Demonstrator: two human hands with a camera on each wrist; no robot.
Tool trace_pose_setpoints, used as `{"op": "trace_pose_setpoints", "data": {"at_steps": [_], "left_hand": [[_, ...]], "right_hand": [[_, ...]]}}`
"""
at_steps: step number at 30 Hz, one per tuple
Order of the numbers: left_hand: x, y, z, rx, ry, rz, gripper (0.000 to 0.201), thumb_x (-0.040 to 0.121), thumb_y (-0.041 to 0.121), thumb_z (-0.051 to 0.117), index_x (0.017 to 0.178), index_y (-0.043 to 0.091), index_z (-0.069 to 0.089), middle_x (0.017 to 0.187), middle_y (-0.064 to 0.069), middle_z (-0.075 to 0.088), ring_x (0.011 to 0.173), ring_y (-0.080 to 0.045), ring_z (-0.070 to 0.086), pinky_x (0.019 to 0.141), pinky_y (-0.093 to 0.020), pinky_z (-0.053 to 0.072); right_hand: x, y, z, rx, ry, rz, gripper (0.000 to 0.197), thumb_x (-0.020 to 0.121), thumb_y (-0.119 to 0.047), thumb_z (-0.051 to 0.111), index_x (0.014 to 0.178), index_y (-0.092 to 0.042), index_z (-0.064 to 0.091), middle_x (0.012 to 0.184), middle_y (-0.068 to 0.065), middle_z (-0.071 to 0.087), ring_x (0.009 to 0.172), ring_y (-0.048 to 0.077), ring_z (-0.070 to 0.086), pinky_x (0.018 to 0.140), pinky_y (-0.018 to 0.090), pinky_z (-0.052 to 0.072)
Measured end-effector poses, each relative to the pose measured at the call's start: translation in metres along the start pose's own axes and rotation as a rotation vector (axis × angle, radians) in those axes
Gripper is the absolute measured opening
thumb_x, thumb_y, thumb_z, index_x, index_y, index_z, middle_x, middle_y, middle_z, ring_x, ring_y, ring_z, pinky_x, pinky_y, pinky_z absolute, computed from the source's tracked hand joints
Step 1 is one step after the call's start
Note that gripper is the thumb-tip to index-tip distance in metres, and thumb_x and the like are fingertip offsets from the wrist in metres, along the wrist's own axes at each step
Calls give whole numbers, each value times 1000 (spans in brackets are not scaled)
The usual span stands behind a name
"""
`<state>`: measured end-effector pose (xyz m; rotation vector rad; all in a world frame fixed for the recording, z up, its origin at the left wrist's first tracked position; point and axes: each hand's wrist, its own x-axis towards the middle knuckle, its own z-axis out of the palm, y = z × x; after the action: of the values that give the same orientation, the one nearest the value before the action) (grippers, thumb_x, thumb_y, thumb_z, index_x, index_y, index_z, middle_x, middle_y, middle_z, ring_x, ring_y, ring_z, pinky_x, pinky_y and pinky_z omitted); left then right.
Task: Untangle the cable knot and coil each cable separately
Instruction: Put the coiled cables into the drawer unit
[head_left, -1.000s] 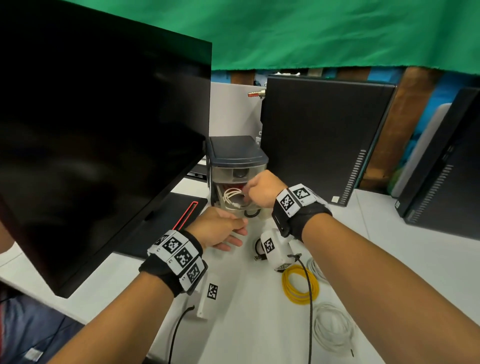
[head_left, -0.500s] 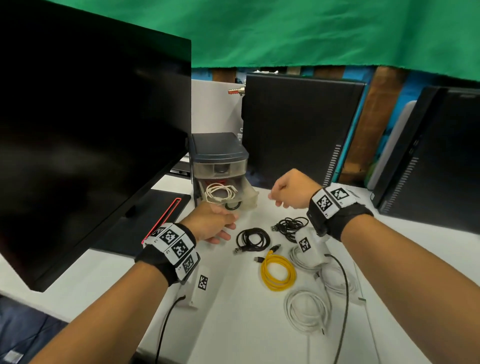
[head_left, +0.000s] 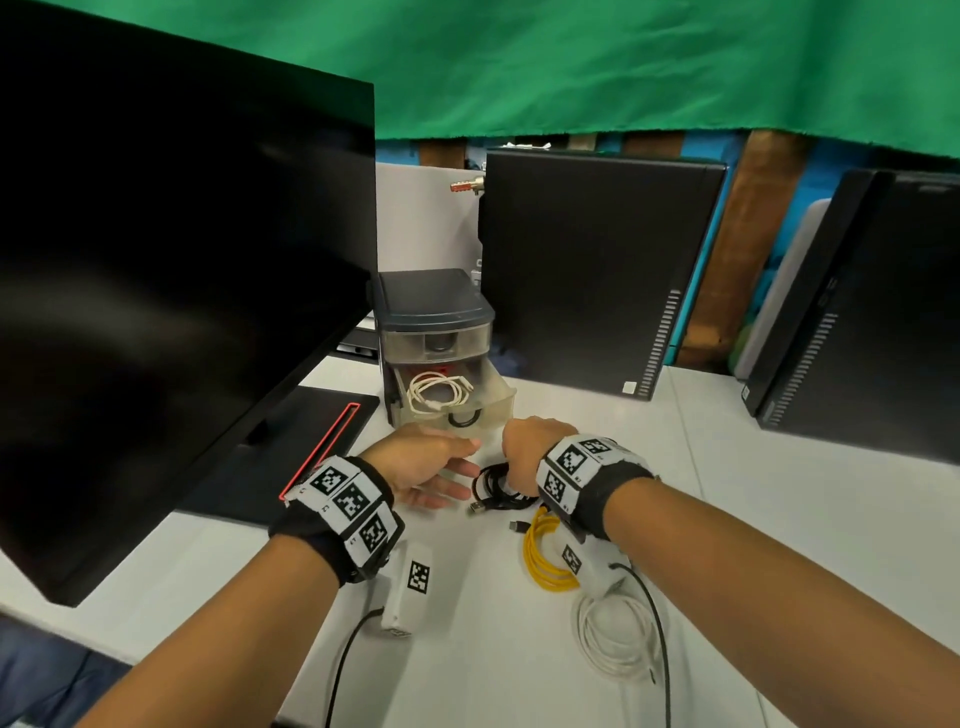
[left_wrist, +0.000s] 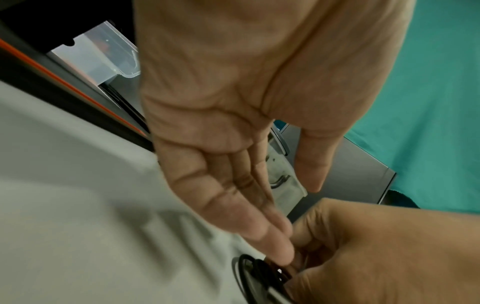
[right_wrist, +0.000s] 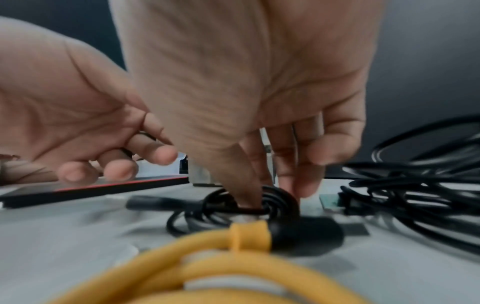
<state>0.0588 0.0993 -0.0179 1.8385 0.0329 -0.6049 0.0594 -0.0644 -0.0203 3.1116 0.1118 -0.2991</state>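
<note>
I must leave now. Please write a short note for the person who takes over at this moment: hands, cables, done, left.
Right hand: fingertips pinch the small black coil on the table.
Left hand: open, beside it, holding nothing.
Done: cream cable coiled in the open drawer; yellow coil and white coil on the table.
Left: the loose black cable bundle.

Hands (head_left: 537, 452) over black cable coil (head_left: 493, 488)

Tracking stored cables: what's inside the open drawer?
The open drawer holds a coiled white cable on top, a black cable partly visible beneath; anything deeper is hidden.
</note>
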Motion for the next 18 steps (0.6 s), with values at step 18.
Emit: {"op": "trace_pose_setpoints", "data": {"at_steps": [18], "left_hand": [[-1,-15,-24,-9,-21,4,24,102,28,49,113,13,65,105,-5,75,79,-20,72,69,-32,52]], "right_hand": [[-14,16,-106,333,73,19,15,86,-15,74,99,-6,76,81,10,72,69,16,60,68,29,51]]}}
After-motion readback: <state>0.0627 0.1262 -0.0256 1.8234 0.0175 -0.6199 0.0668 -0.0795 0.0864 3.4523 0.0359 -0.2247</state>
